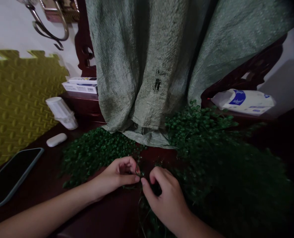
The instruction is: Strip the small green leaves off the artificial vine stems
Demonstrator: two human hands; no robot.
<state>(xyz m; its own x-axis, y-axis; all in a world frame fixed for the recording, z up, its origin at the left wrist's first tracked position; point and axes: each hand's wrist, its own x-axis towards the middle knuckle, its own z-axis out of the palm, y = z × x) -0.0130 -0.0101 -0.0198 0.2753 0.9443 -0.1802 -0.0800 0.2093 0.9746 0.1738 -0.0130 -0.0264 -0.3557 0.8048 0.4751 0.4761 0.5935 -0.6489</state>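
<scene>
Between my hands is a thin green plant sprig (142,173) with small leaves. My left hand (114,177) pinches it between thumb and fingers. From the right, my right hand (168,195) is closed with its thumb and forefinger at the same sprig, the fingertips close to those of my left hand. A heap of small-leaved green sprigs (97,150) lies on the table just beyond my left hand. To the right spreads a larger, darker heap of the same greens (226,172), and some thin stems hang below my right hand.
A grey-green woven cloth (151,66) drapes down at the back onto the dark red table (109,211). Left stand a phone (13,177), a white oval case (57,139), a white plastic container (62,112) and boxes (79,86). A tissue pack (246,101) lies back right.
</scene>
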